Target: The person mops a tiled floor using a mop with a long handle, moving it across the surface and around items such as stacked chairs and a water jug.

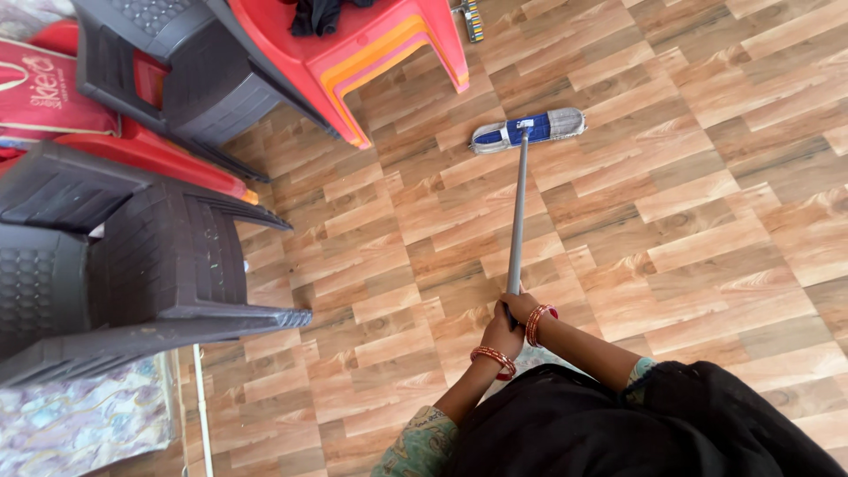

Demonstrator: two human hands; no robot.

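Flat mop out front, both hands stacked at the top of the pole

Left to right: dark plastic chairs (pixel 132 265) and a red chair (pixel 371 44) crowd the left. The mop (pixel 527 129) has its blue pad flat on the wood-pattern floor (pixel 707 221), near the red chair's legs. It looks light, with a stiff, smooth grey pole and a soft pad, so a high grip suits it. Left hand (pixel 500 336) and right hand (pixel 521 309) touch, fingers clamped round the pole's top end, forearms angled forward, bangles on both wrists.

left hand (pixel 502 336) fingers closed | right hand (pixel 519 307) fingers closed | wrists together
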